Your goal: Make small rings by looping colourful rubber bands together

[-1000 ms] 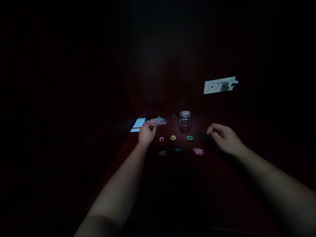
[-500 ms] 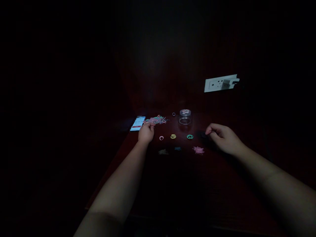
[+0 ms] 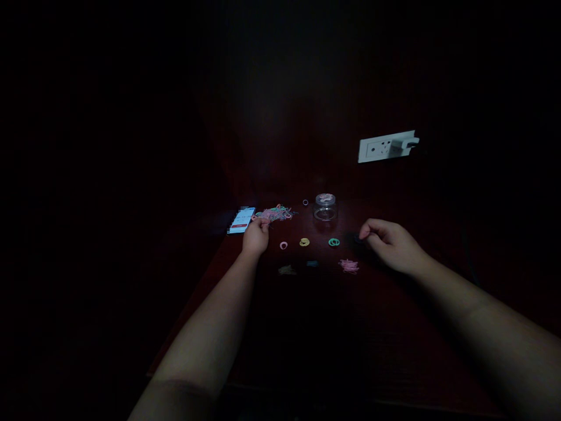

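My left hand [image 3: 256, 236] is closed at the near left edge of a mixed pile of coloured bands [image 3: 277, 213]; what its fingertips pinch is too small to make out. On the right, my right hand [image 3: 390, 244] is closed, thumb and forefinger together over a dark spot where small dark bands [image 3: 358, 238] seem to lie. Between the hands lie a pink band [image 3: 283, 245], yellow bands [image 3: 304, 242] and green bands [image 3: 333, 242]. Nearer me are a dull beige bunch [image 3: 287, 270], a blue bunch [image 3: 312, 264] and a pink bunch [image 3: 349, 266].
A lidded clear jar [image 3: 325, 209] stands at the back, with a small dark ring [image 3: 305, 203] left of it. A lit phone [image 3: 242, 220] lies left of the pile. A white socket plate [image 3: 381, 147] with a plug is on the wall behind the dark red table [image 3: 307, 327].
The whole view has shifted slightly, so things appear a little further left. Both hands keep nearly the same places and stay closed.
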A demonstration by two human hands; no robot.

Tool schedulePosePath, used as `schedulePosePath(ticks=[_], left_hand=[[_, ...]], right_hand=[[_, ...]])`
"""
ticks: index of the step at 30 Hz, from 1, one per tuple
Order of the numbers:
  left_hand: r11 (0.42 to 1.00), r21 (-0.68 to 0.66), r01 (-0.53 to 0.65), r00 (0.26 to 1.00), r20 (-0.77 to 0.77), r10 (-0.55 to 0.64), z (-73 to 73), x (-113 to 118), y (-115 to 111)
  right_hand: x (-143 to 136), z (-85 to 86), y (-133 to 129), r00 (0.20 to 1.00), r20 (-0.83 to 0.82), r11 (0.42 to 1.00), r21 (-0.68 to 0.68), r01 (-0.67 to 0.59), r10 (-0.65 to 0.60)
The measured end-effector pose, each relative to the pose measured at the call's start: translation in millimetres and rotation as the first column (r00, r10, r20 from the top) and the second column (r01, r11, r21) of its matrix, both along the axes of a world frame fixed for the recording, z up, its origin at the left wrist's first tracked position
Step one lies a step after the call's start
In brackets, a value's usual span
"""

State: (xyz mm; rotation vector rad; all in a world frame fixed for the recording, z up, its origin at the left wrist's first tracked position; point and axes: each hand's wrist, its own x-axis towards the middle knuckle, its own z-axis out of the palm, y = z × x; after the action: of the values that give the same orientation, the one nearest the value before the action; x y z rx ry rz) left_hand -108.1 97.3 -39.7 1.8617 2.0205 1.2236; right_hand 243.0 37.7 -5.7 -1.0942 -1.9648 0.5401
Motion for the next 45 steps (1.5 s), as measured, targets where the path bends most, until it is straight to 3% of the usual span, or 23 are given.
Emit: schedulePosePath(ticks=[15, 25, 30, 34, 37, 40, 45], left_hand=[[0.995, 0.070, 0.071, 0.979, 0.188, -0.083, -5.2, -2.7, 3.5], [0.968, 0.145, 0.204, 0.967, 0.124, -0.222, -4.1, 4.1, 1.1], [0.952, 0.155, 0.265, 0.960, 0.052, -0.276, 11.2, 17.2, -11.1], [0.862, 0.248, 0.442, 0.892, -0.220, -0.394, 30.8, 48.7, -40.0], [0.732, 0.311, 0.606, 0.786, -0.374, -0.492, 41.3, 75.7, -67.1], [0.624, 0.284, 0.728, 0.680, -0.419, -0.602, 47.7, 93.7, -86.9], [0.614, 0.275, 0.740, 0.666, -0.433, -0.608, 51.5, 98.8, -93.4]], right_hand=[[-1.9, 1.6, -1.5, 1.000, 0.008, 1.000, 0.012, 0.005, -0.005], [-1.5, -0.2, -1.5, 0.999, 0.039, 1.000, 0.014, 0.006, -0.006], [-2.9, 1.6, -2.5, 0.999, 0.044, 1.000, 0.014, 0.003, -0.004], [-10.0, 2.7, -7.4, 0.997, 0.028, 0.998, 0.018, -0.068, 0.067], [-18.2, 4.2, -15.3, 0.986, 0.016, 0.986, -0.025, -0.163, 0.164], [-24.7, 7.1, -23.4, 0.973, 0.037, 0.974, -0.018, -0.226, 0.227], [-27.4, 11.7, -28.9, 0.959, 0.038, 0.959, -0.001, -0.282, 0.282]])
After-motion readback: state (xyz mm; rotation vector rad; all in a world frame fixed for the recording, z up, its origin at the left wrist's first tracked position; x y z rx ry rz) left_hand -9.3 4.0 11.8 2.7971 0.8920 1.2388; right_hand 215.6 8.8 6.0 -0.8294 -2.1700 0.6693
